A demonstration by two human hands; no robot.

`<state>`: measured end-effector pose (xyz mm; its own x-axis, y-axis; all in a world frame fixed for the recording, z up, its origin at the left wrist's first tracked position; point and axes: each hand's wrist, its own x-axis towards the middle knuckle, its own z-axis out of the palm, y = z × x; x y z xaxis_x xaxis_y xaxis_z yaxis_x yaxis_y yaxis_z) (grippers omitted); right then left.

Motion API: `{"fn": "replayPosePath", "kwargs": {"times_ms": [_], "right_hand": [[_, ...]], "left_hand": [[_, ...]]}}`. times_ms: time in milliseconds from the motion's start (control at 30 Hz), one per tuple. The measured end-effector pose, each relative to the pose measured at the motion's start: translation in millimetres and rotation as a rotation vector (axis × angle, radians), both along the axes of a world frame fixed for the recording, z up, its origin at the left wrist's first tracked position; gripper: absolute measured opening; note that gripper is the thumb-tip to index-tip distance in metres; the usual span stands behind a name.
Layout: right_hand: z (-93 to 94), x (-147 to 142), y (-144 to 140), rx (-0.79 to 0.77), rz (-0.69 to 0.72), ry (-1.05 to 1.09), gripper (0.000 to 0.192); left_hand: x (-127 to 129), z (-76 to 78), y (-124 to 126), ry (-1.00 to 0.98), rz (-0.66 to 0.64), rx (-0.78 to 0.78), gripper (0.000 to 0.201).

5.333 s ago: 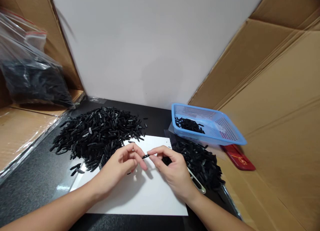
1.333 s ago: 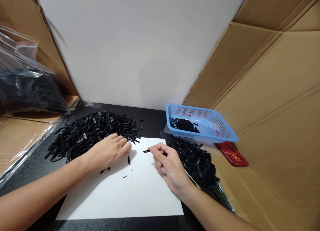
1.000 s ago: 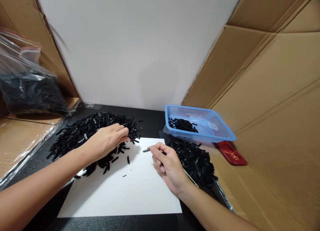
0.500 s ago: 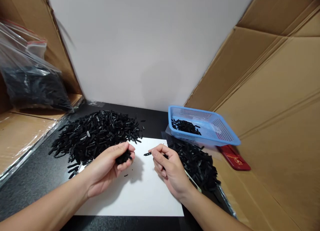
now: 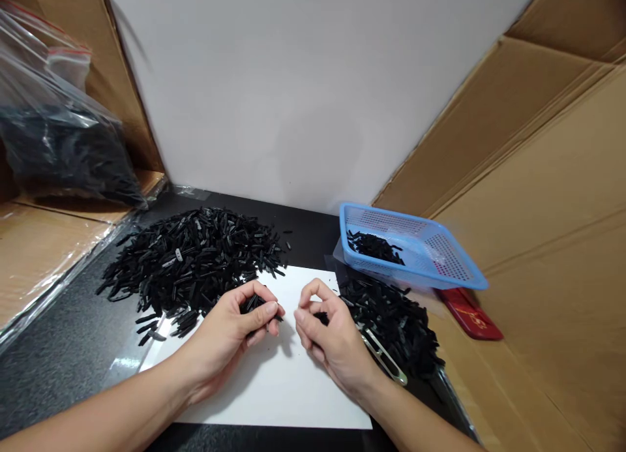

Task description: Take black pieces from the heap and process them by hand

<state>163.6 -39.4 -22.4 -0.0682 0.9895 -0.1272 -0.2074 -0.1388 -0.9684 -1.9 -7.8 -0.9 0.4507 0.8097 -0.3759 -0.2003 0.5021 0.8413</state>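
Note:
My left hand is cupped over a white sheet and holds a small bunch of black plastic pieces between thumb and fingers. My right hand hovers just right of it with fingers curled; a dark piece shows inside its palm. A large heap of black pieces lies behind the left hand. A smaller heap lies right of the right hand.
A blue mesh basket with a few black pieces stands at the right, over a red object. Metal tweezers lie by the right wrist. A clear bag of black parts rests at the left. Cardboard walls enclose both sides.
My left hand reached into the large heap, scooped a bunch of pieces and brought them back over the sheet. The piece once pinched at my right fingertips no longer sticks out.

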Motion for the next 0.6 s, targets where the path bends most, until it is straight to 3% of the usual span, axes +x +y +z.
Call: {"fn": "replayPosePath", "kwargs": {"times_ms": [133, 233, 433, 600], "right_hand": [[3.4, -2.8, -6.2, 0.278, -0.011, -0.385, 0.014], [4.0, -3.3, -8.7, 0.428, -0.05, -0.525, 0.012], [2.8, -2.1, -10.1, 0.631, -0.142, -0.598, 0.007], [4.9, 1.4, -9.7, 0.667, -0.2, -0.599, 0.007]], "left_hand": [[0.0, 0.6, -3.2, 0.012, 0.032, 0.016, 0.028], [0.7, 1.6, -4.3, 0.016, 0.05, 0.048, 0.027], [2.6, 3.2, -4.7, 0.001, 0.047, 0.079, 0.025], [0.3, 3.6, -4.4, -0.045, 0.023, 0.0, 0.021]]}}
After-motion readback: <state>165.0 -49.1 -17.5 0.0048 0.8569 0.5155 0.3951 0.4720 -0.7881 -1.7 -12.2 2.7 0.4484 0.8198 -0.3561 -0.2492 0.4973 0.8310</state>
